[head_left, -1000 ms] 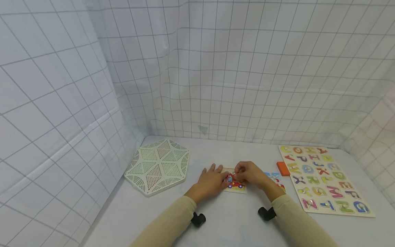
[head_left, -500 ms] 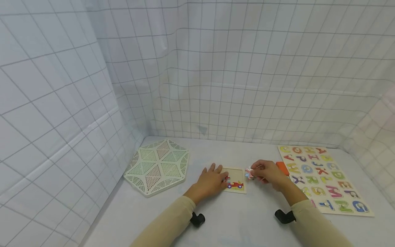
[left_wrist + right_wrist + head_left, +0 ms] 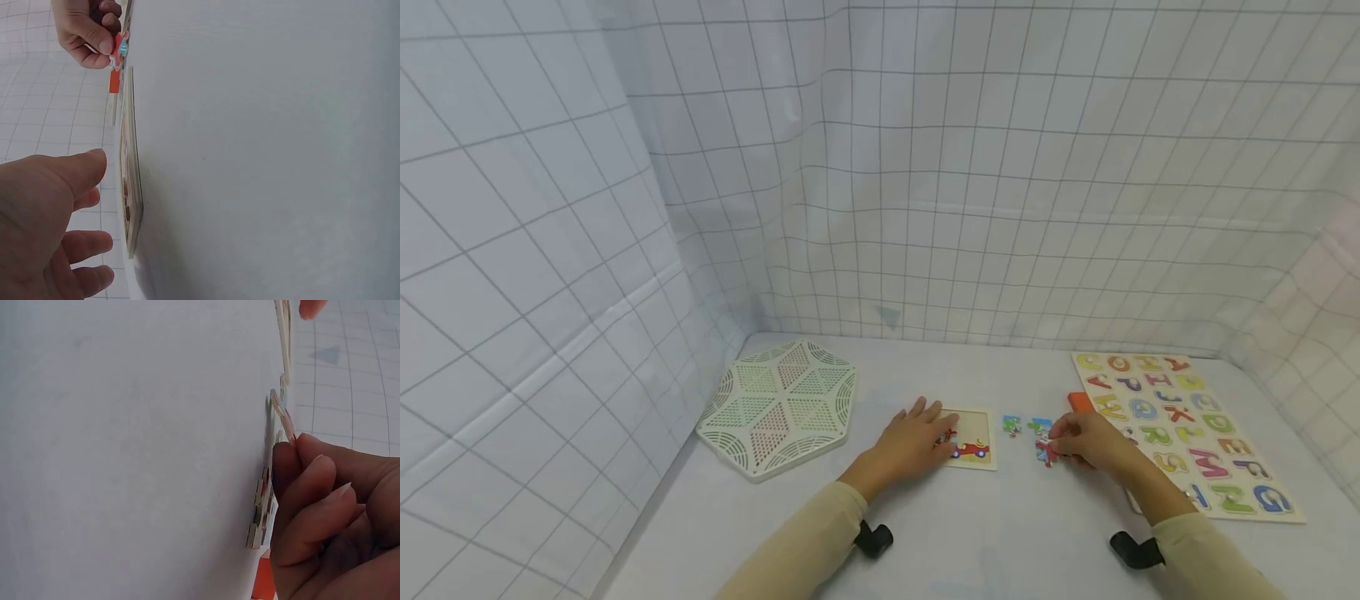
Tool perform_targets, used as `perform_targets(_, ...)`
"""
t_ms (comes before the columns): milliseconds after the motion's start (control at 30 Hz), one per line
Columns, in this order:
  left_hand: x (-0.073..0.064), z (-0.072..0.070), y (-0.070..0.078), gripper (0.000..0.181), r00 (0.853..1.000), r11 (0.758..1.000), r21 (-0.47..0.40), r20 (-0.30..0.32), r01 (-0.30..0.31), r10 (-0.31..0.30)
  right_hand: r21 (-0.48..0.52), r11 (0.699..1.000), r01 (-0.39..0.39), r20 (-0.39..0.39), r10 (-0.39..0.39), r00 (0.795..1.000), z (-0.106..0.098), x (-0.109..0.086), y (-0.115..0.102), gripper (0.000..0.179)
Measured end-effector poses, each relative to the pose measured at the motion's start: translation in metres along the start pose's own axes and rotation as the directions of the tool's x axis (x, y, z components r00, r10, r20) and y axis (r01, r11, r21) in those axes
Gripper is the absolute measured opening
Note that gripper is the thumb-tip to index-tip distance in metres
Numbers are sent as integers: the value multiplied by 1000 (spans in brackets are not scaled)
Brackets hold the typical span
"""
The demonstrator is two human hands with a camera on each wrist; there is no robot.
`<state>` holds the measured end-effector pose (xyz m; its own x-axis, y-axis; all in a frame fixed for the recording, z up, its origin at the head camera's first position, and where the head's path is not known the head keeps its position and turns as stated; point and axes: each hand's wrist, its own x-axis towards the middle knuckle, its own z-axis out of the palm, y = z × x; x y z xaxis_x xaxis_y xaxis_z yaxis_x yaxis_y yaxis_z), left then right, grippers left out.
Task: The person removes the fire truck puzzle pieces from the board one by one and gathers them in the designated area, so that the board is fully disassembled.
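My left hand lies spread over the left side of a small wooden puzzle board, fingers extended. Beside that hand, a car picture in red and yellow shows along the board's lower part; the hand hides the left part. To the right of the board, my right hand pinches a red and blue jigsaw piece between thumb and fingertips. In the right wrist view the held piece tilts, close over the table. Two green and blue jigsaw pieces lie nearby.
At the right lies an alphabet puzzle board with colourful letters. An orange block sits by its left edge. A white perforated hexagonal board is on the left. Grid-patterned white sheeting encloses the table's back and sides.
My right hand has moved right from over the board, carrying the jigsaw piece off it to beside the loose pieces. The board's upper area now shows bare wood. My left hand has stayed put.
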<state>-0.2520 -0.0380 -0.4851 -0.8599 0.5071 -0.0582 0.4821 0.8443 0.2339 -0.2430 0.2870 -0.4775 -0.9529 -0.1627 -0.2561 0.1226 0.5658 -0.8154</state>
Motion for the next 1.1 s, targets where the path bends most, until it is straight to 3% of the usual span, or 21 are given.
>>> perform_targets(267, -3, -4, -2, 51, 999, 1000, -10, -37, -20, 19, -241, 969, 47, -72, -66, 995, 7, 2, -3, 6)
perform_targets(500, -7, -5, -5, 49, 999, 999, -15, -39, -29, 28, -307, 950, 56, -72, -82, 994, 10, 3, -7, 5)
perform_targets(667, -10, -5, -9, 48, 999, 1000, -2, -45, -24, 24, -294, 955, 46, -85, -74, 994, 13, 4, -12, 5)
perform_targets(800, -14, -5, -12, 45, 999, 1000, 13, -46, -25, 25, -220, 974, 46, -89, -67, 994, 18, 7, -19, 8)
perform_targets(1000, -25, -6, -11, 42, 999, 999, 8, -20, -40, 41, -73, 995, 71, -24, -73, 997, 36, 18, -39, 11)
perform_targets(1100, -28, -5, -10, 43, 999, 999, 17, -5, -42, 42, -50, 997, 64, 8, -64, 998, 51, 24, -49, 11)
